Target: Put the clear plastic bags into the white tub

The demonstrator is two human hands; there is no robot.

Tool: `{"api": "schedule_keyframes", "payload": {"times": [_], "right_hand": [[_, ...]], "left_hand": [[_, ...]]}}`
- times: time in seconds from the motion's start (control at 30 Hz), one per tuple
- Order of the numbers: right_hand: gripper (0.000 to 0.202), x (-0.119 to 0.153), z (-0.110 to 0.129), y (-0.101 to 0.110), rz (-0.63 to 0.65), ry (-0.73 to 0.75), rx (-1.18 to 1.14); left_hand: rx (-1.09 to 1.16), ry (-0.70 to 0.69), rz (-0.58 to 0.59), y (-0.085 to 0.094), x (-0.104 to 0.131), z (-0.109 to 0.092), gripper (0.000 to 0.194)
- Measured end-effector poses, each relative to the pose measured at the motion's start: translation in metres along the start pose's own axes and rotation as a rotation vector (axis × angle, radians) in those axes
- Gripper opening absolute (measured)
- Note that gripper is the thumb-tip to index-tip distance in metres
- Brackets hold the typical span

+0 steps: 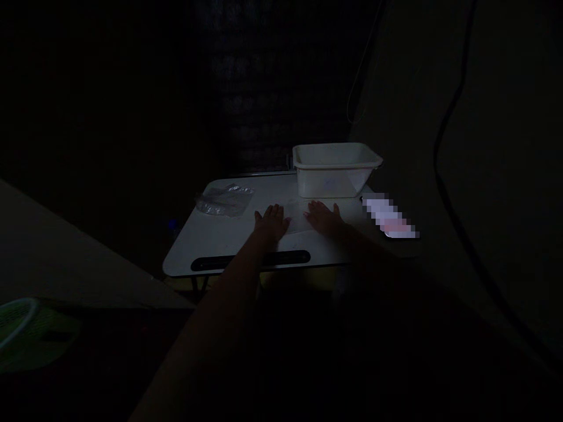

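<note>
Left grip (271, 221) and right grip (324, 218) spread flat at clear plastic (296, 220); white tub's (310, 180) faint mark (331, 183) unreadable.

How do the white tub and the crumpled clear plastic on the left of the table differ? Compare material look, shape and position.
The tub looks solid and whitish; the crumpled plastic is see-through and shiny.
The tub stands upright with raised walls and an open top; the crumpled plastic lies low and wrinkled.
The tub sits at the table's far right; the crumpled plastic lies towards its left edge.
Both rest on the white table, and neither hand touches them.
</note>
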State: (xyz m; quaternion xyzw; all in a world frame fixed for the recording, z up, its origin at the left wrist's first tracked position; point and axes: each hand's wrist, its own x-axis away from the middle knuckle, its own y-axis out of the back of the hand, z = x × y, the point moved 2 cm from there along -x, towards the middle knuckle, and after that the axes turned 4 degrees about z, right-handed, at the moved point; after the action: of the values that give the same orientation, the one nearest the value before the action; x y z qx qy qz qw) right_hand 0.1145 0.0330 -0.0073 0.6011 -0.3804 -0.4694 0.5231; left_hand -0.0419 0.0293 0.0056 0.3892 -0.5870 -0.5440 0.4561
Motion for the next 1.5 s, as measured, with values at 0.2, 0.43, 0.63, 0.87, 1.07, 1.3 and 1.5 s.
{"api": "schedule_keyframes", "payload": {"times": [0.2,0.43,0.63,0.87,1.07,1.3,1.5], "right_hand": [[0.043,0.008,-0.023,0.002,-0.062,-0.007,0.017],[0.038,0.019,-0.027,0.021,-0.049,0.218,0.012],[0.025,0.033,-0.011,0.034,-0.031,0.376,0.067],[0.023,0.024,0.001,0.034,-0.067,0.351,0.169],[0.017,0.024,0.006,0.051,-0.145,0.306,0.004],[0.016,0.024,-0.001,0.051,-0.228,0.221,-0.305],[0.010,0.009,-0.008,0.060,-0.156,0.023,-0.944]], "left_hand": [[-0.045,-0.047,-0.134,0.009,0.014,0.021,0.048],[-0.132,-0.479,-0.110,0.028,0.038,0.004,0.025],[-0.207,-0.449,-0.117,0.019,0.043,-0.002,0.023],[-0.219,-0.371,-0.213,0.021,0.046,-0.016,0.024],[-0.115,-0.252,-0.307,0.027,0.040,-0.018,0.027],[0.174,-0.199,-0.334,0.042,0.036,-0.002,0.024],[0.900,-0.051,-0.391,0.052,0.023,0.019,0.012]]}}
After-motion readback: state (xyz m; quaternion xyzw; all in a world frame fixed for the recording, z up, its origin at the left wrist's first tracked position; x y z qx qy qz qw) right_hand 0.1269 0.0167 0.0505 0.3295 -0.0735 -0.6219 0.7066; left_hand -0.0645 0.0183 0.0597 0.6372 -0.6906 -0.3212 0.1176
